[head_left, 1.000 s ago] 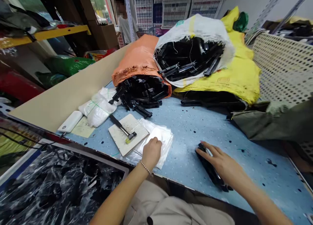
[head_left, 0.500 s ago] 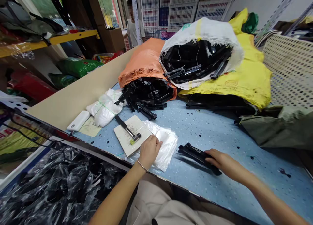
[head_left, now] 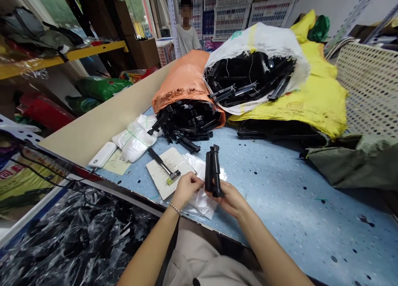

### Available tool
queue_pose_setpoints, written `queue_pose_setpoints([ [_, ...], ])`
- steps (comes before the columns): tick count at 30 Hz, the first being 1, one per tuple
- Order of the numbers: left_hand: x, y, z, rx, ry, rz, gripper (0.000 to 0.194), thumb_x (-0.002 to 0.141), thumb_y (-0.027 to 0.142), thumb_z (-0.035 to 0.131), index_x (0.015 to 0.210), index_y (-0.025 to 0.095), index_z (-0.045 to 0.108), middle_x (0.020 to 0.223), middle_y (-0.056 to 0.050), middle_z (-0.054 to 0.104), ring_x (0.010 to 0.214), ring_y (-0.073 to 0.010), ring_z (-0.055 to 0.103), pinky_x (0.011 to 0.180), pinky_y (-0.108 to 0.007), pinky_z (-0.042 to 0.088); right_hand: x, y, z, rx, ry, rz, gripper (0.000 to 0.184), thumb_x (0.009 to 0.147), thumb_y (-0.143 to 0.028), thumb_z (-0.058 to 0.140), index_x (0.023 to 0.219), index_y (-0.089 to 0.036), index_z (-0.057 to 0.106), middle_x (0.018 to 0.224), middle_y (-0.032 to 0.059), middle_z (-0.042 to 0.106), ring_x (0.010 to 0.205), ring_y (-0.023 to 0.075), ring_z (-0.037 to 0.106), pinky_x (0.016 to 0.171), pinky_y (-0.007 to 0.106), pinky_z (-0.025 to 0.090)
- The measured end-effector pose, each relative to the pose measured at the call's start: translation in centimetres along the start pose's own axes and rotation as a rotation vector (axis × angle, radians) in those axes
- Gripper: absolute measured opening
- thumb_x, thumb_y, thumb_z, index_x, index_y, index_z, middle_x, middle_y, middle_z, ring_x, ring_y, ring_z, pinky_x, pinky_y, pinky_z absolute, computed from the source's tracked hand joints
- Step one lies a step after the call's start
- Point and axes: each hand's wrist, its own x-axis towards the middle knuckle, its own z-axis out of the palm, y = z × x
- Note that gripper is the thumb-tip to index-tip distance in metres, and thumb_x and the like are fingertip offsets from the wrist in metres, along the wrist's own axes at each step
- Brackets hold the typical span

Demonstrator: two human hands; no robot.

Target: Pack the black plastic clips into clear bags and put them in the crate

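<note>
My right hand point(head_left: 231, 196) is closed around a pair of long black bar-shaped parts point(head_left: 213, 169), held upright above the table with their lower ends in my fingers. Their exact kind does not show. Close beside their lower end, my left hand point(head_left: 187, 189) pinches at a clear plastic bag point(head_left: 203, 205) from the flat stack on the table; the pinched edge is hard to make out. Left of the stack, a small hammer point(head_left: 164, 165) with a black handle and a yellow-green face lies on a pale square board point(head_left: 160, 186).
Black parts spill from an orange sack point(head_left: 183, 76); a white sack point(head_left: 264, 37) and a yellow sack point(head_left: 323, 99) lie beside it. A tied white bundle point(head_left: 135, 138) and white device point(head_left: 102, 155) sit left. Lower left, a bin holds bagged black items point(head_left: 77, 240). A person point(head_left: 186, 33) stands behind.
My right hand has lifted the black parts off the table on the right, brought them left to my left hand and turned them upright. My left hand has stayed near the plastic bags.
</note>
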Motion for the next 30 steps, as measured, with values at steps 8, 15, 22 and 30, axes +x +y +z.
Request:
queue_pose_setpoints([
  [8, -0.4, 0.9, -3.0, -0.104, 0.025, 0.071, 0.016, 0.065, 0.024, 0.069, 0.069, 0.016, 0.055, 0.067, 0.002, 0.055, 0.063, -0.0111, 0.05, 0.059, -0.022, 0.039, -0.6, -1.3, -1.7, -0.064, 0.061, 0.001, 0.027, 0.073, -0.031, 0.078, 0.089, -0.01, 0.074, 0.089, 0.0115, 0.074, 0.07, 0.0144, 0.066, 0.066, 0.024, 0.057],
  [15, -0.8, 1.6, -0.5, -0.339, -0.115, -0.028, 0.034, 0.059, 0.026, 0.079, 0.067, 0.017, 0.048, 0.064, 0.005, 0.051, 0.061, -0.0088, 0.047, 0.06, -0.022, 0.037, -2.1, -0.5, -1.3, 0.028, 0.017, 0.055, 0.025, 0.073, -0.028, 0.078, 0.092, -0.012, 0.073, 0.086, 0.0086, 0.074, 0.066, 0.0131, 0.066, 0.062, 0.023, 0.056],
  [22, -2.1, 2.6, -2.3, -0.522, -0.108, -0.103, 0.048, 0.055, 0.031, 0.084, 0.067, 0.018, 0.04, 0.067, 0.004, 0.053, 0.058, -0.006, 0.043, 0.056, -0.019, 0.033, -3.3, -0.8, -1.1, 0.132, -0.031, 0.088, 0.023, 0.079, -0.023, 0.071, 0.099, -0.011, 0.07, 0.112, 0.0137, 0.07, 0.072, 0.0141, 0.069, 0.062, 0.022, 0.057],
  [30, -2.2, 1.3, -0.7, -0.413, -0.135, -0.023, 0.039, 0.061, 0.03, 0.08, 0.069, 0.018, 0.043, 0.067, 0.004, 0.051, 0.063, -0.0088, 0.047, 0.062, -0.022, 0.039, -1.9, 0.7, -0.5, 0.108, 0.025, 0.117, 0.02, 0.075, -0.024, 0.075, 0.089, -0.01, 0.071, 0.075, 0.0068, 0.071, 0.063, 0.0131, 0.066, 0.056, 0.021, 0.055],
])
